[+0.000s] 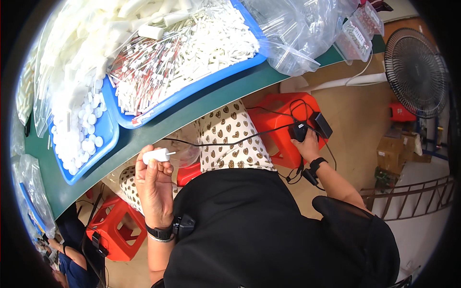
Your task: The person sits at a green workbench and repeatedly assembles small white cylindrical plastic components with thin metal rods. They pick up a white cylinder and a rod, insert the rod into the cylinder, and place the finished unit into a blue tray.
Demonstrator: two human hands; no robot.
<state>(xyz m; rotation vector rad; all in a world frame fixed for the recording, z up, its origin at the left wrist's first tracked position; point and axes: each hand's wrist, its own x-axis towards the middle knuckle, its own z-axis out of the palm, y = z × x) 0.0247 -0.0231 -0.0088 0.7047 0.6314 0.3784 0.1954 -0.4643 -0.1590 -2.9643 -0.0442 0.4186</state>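
My left hand (pixel 157 189) is raised by the near edge of the green table. Its thumb and fingers close around a small white plastic cylinder (pixel 156 155) with a thin white stem pointing right. Over on the right, my right hand (pixel 308 145) reaches down to the red stool (pixel 281 108), fingers closed on a small black box (pixel 298 128) with a cable. A second black box (pixel 321 125) lies beside it among loops of cord. The black cable (pixel 225 144) runs leftward across my patterned trousers toward my left hand.
A blue tray (pixel 192 79) on the table (pixel 163 139) holds white pieces and red-and-white thin parts. White round caps (pixel 88 127) fill a smaller blue tray (pixel 115 127). Clear bags and boxes (pixel 355 38) stand at the right. A fan (pixel 415 72), another red stool (pixel 117 230) and a co-worker's arm (pixel 72 254) also show.
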